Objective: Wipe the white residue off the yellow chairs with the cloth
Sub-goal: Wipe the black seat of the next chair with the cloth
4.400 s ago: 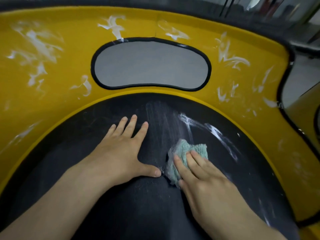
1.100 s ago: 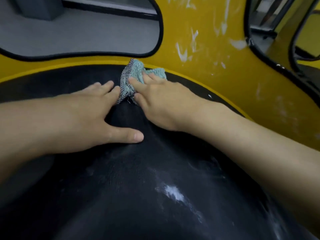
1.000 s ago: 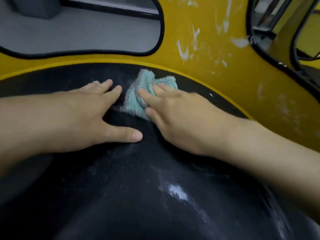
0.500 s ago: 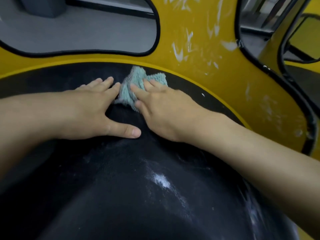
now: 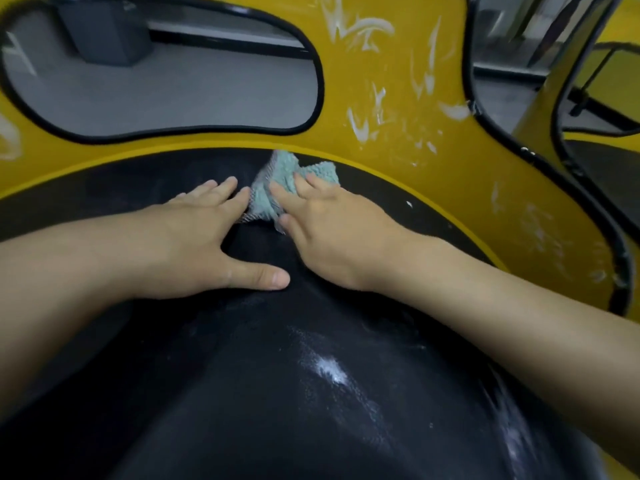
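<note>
Pressing with straight fingers, the right hand (image 5: 332, 230) pins the crumpled teal cloth (image 5: 277, 188) to the black seat (image 5: 207, 393) without curling round it. The left hand (image 5: 194, 244) lies flat and empty alongside, fingertips at the cloth's edge. The bunched cloth sits at the seat's far rim, its long axis slanting from the left fingertips toward the yellow chair back (image 5: 408, 174), far corner at the yellow seam. The job looks well short of done: white residue (image 5: 360, 26) streaks the yellow beyond the pressing fingers, and a powdery patch (image 5: 329, 372) lies behind the wrists.
</note>
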